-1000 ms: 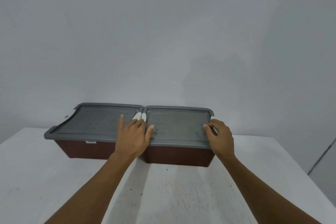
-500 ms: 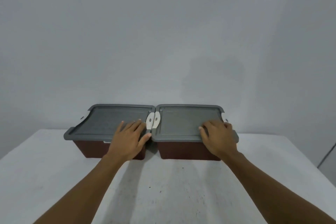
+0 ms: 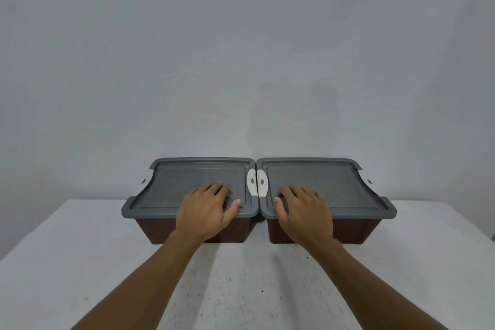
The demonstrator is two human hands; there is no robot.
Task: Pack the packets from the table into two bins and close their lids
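Plain grey wall [image 3: 241, 48], white table [image 3: 67, 249]

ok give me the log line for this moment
left hand: rests on left lid | right hand: rests on right lid | both lids down

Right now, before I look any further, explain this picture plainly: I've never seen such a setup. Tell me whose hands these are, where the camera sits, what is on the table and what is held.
There is no machine here: a person works with bare hands, and the single camera sits on their head, looking forward and down. On the white table stand a left bin and a right bin, both brown, side by side, with white latches where they meet. The left hand rests on the grey left lid, the right hand on the grey right lid. Nothing is gripped: the fingers just lie on the lids. What is inside is hidden.
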